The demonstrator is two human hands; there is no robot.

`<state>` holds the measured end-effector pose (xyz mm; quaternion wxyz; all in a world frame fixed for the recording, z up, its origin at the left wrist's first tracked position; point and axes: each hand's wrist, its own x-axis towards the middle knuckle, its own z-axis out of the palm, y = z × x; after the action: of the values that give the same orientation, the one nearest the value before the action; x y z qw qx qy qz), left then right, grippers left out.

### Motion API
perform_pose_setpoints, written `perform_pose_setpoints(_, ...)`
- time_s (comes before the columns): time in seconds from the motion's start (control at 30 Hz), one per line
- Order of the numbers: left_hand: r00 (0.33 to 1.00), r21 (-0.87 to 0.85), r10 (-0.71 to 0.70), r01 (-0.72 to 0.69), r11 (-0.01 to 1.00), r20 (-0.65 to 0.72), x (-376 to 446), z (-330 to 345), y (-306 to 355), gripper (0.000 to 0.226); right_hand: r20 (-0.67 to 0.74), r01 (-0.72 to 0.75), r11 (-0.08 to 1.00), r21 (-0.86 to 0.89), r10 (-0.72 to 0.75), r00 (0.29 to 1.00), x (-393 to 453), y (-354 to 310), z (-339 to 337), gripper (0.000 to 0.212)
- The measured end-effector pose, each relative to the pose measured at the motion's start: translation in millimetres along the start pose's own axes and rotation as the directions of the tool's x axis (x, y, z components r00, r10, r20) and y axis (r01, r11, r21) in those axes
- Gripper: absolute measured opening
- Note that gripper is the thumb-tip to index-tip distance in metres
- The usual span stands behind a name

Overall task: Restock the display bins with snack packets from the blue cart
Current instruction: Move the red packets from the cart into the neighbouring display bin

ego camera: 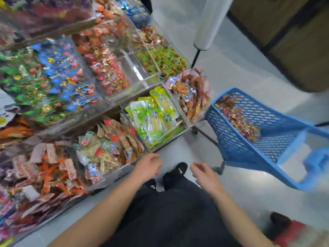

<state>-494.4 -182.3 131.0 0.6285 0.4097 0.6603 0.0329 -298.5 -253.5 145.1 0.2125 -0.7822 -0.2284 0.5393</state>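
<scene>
Snack packets (pixel 238 116), a heap in reddish-brown and gold wrappers, lie in the blue cart (pixel 249 150) at the right of the frame, piled against its upper left wall; the cart stands just beside the right end of the display bins (pixel 135 82), which fill the left and centre of the frame in tiers of clear-walled compartments. Both hands are empty, so this looks like the gap between loads: the step in hand is most likely going to the cart for another handful. The next move calls for a reach up and to the right into the cart, a grasp on a bunch of loose, slippery wrappers, and then a choice of bin; one compartment near the upper centre looks partly bare, though blur makes that uncertain. The left hand (pixel 147 166) hangs low at centre, just off the near edge of the lowest bins, fingers loosely curled and holding nothing. The right hand (pixel 204 173) hangs near it, apart, fingers relaxed and slightly spread, pointing up the frame. Both forearms run in from the bottom edge.
</scene>
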Motion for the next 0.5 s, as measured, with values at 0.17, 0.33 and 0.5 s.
perform_pose_setpoints(0.17, 0.991, 0.101, -0.043, 0.031, 0.994, 0.126, 1.9, 44.4, 16.1, 0.034, -0.085, -0.107, 0.988, 0.115, 0.117, 0.989, -12.7, 51.3, -37.3, 0.028)
perform_pose_setpoints(0.33, 0.984, 0.277, -0.028, -0.022, 0.961, 0.176, 11.9, 92.2, 45.2, 0.036, -0.131, -0.16, 0.938, 0.306, 0.208, 0.969, -12.0, 86.1, -79.2, 0.029)
perform_pose_setpoints(0.5, 0.977, 0.348, -0.03, -0.046, 0.936, 0.211, 24.9, 156.2, 79.3, 0.033, -0.175, -0.138, 0.892, 0.43, 0.232, 0.957, 6.0, 114.6, -141.1, 0.027)
